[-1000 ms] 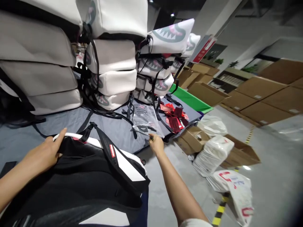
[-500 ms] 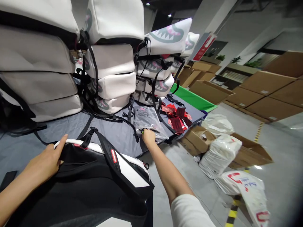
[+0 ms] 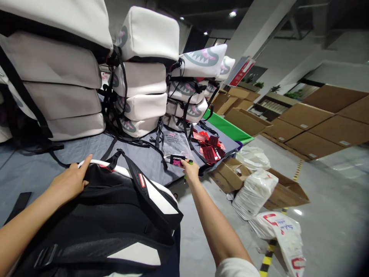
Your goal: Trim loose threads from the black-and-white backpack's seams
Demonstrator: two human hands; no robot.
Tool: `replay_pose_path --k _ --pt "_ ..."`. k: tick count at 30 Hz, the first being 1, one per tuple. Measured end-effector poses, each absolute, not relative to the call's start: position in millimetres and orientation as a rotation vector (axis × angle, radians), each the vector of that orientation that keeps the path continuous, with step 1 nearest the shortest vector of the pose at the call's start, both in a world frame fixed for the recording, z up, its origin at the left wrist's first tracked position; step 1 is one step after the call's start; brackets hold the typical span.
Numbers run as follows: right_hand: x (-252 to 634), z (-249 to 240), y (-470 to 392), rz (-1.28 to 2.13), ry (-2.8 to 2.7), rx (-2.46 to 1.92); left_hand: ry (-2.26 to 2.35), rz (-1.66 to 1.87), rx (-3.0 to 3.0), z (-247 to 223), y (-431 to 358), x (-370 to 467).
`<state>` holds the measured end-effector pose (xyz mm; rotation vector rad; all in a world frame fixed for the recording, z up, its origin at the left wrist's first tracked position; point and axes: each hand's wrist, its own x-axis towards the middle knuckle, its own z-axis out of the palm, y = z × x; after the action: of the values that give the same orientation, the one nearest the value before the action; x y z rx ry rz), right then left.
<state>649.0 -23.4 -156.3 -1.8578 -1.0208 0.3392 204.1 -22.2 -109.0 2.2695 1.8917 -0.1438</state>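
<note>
A black-and-white backpack (image 3: 115,215) lies in front of me with its straps and back panel facing up. My left hand (image 3: 72,179) grips its upper left edge, the index finger stretched along the white border. Beyond the bag's right end, my right hand (image 3: 190,169) is closed on a small black hang tag (image 3: 177,160) with a pink graphic. A slim green object (image 3: 185,179), its kind unclear, also sticks out of that hand. Just behind the tag lies a clear plastic bag (image 3: 176,144) on the grey-covered table (image 3: 86,148).
White backpacks with shark-mouth prints (image 3: 147,79) stand stacked along the back. Red tags (image 3: 209,148) are piled at the table's right end, near a green bin (image 3: 230,129). Open cartons (image 3: 227,175) and white plastic sacks (image 3: 255,194) sit on the floor to the right.
My right hand has drawn back from the plastic bag, and a black tag now shows in its fingers. My left hand keeps its hold on the backpack; the view has shifted slightly.
</note>
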Motion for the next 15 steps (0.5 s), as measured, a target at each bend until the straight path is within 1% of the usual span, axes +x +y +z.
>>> replay_pose_path --k 2,4,6,8,10,12,15 --pt "631.0 -140.8 -41.4 0.438 -1.053 -1.734 1.946 0.077 2.313 -109.8 -29.1 204.7" --pt "606.7 -123.8 -61.1 0.523 -1.113 -1.633 1.957 0.459 2.422 -105.9 -44.0 210.5" --pt "577.2 -105.9 -80.5 0.579 -1.215 -1.534 1.764 0.896 2.531 -98.0 -65.0 222.6" --pt "545.2 -89.0 -97.3 0.622 -1.397 -1.403 1.433 1.162 2.54 -90.1 -86.6 238.7" --pt "515.0 -75.2 -110.4 0.662 -1.615 -1.26 1.166 1.255 2.503 -86.2 -103.5 253.1" --pt "491.2 -65.8 -120.2 0.669 -1.8 -1.143 1.026 1.294 2.495 -87.2 -114.0 259.8" --pt "470.8 -58.3 -130.5 0.541 -1.968 -1.056 1.079 1.326 2.603 -92.1 -122.1 252.1"
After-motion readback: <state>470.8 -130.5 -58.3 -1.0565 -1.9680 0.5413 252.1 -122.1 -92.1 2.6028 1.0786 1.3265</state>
